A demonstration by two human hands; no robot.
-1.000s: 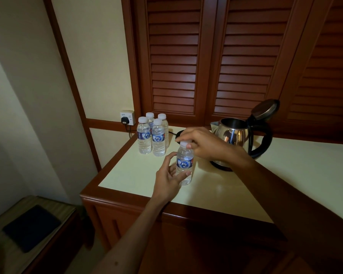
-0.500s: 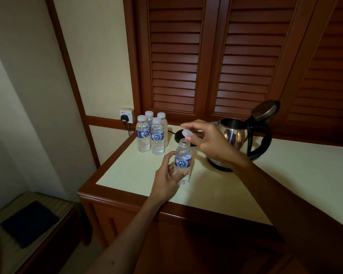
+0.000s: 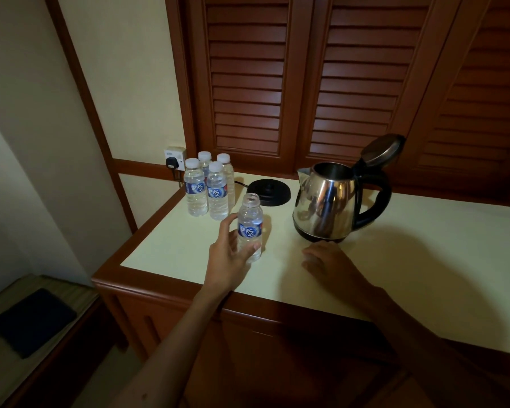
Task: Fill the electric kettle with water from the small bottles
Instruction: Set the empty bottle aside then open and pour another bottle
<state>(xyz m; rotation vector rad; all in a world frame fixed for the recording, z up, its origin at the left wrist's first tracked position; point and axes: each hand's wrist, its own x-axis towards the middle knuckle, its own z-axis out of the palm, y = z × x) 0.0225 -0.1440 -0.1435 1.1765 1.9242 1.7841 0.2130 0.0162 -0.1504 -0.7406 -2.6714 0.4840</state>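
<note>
Reaching forward over the wooden front edge of the table (image 3: 189, 248), my left hand (image 3: 228, 260) curls round the lower half of an uncapped small bottle (image 3: 250, 228), thumb on the near side and fingers (image 3: 228, 225) wrapped behind it. That bottle stands upright on the cream top, its mouth bare and water showing clear up to about the shoulder behind a blue label. My right hand (image 3: 326, 260) lies low on the table to the right of it, just in front of the kettle; the hand is in shadow and turned away from me, so I cannot tell whether its fingers are curled on anything or lying loose.

Just beyond my right hand stands the electric kettle (image 3: 324, 204), steel-bodied with a black handle on its right side, set directly on the table and not on its base. Its lid (image 3: 383, 150) is tipped up and back, leaving the mouth wide; the inside looks dark and I cannot make out any water in it. To the left of the kettle and a little further back lies the round black base (image 3: 268, 189), with a cord running off toward the wall.

Further left, near the back corner, four capped bottles (image 3: 208, 187) stand close together in a cluster, all with white caps and all looking full. Behind them a wall socket (image 3: 174, 157) holds a black plug. Dark louvred doors (image 3: 306, 83) rise behind the table.
</note>
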